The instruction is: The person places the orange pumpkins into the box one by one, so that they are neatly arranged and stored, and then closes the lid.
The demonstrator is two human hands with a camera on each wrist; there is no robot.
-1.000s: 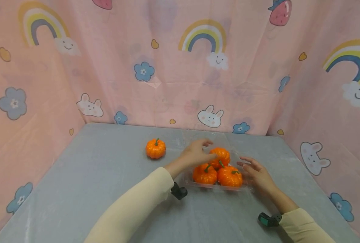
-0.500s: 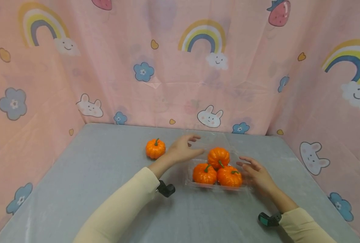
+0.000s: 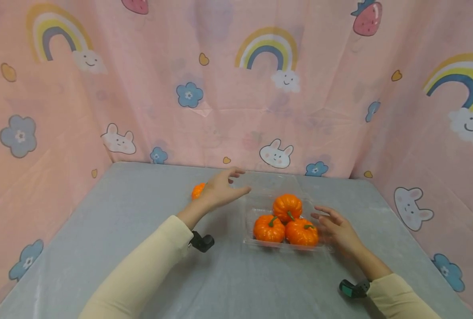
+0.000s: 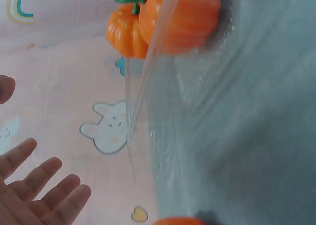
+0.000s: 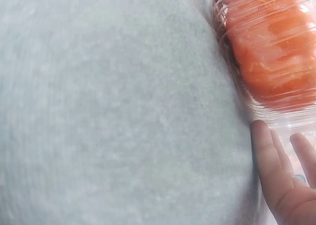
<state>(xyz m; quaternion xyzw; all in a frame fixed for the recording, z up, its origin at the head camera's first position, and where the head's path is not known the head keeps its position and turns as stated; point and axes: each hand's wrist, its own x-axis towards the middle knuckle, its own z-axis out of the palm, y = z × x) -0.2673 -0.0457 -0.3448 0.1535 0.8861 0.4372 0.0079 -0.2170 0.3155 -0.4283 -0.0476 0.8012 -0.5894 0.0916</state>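
Observation:
My left hand [image 3: 220, 189] is held over the table with fingers spread and nothing in them. Behind it sits a small orange pumpkin [image 3: 197, 190], partly hidden by the hand. In the left wrist view the fingers [image 4: 64, 193] are loosely extended. A clear plastic box [image 3: 254, 243] with its lid raised at the back holds three orange pumpkins [image 3: 269, 228] with green stems. At the box's right side is my right hand [image 3: 342, 232], fingers relaxed. In the right wrist view a fingertip [image 5: 261, 131] appears to touch the box's ribbed wall.
A grey cloth covers the table [image 3: 101, 248]. Pink printed curtains [image 3: 220, 124] stand along the back and both sides. The transparent lid [image 3: 270, 180] leans up behind the box. Each wrist wears a small black camera [image 3: 202, 241].
My left hand has moved left, away from the pumpkins in the box, and now partly covers the loose pumpkin. My right hand has stayed beside the box.

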